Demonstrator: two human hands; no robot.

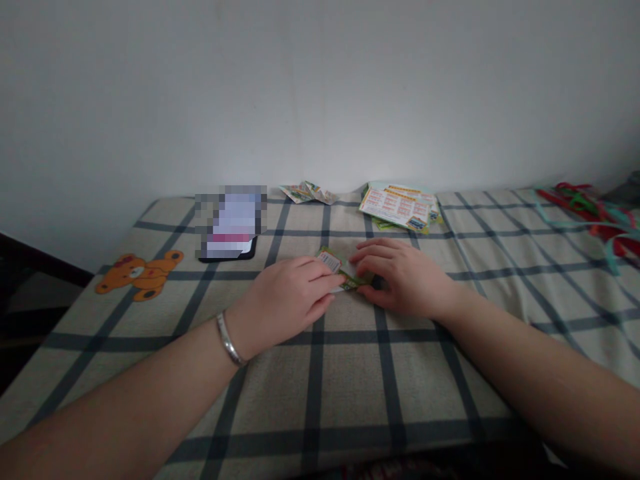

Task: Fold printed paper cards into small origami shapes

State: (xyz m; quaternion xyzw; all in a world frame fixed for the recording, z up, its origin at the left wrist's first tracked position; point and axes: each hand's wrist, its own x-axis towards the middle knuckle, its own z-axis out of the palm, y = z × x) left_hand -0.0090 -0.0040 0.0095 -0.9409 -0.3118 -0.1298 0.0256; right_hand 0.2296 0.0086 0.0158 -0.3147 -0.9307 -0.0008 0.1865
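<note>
A small folded sheet of printed paper [330, 261], green and white, lies on the checked tablecloth between my two hands. My left hand [285, 297], with a silver bracelet at its wrist, covers the paper's left part, its fingers together and pressed onto it. From the other side, my right hand [403, 277] has its fingers and thumb curled around the paper's right end. Both hands rest low against the cloth, and they hide much of the sheet.
A phone [235, 223], partly blurred, stands at the back left near a bear-shaped piece [141, 274]. Along the wall are a crumpled folded paper [307, 193] and a stack of printed leaflets [397, 205]. Red and green ribbons [595, 217] lie at the far right of the tablecloth [280, 407].
</note>
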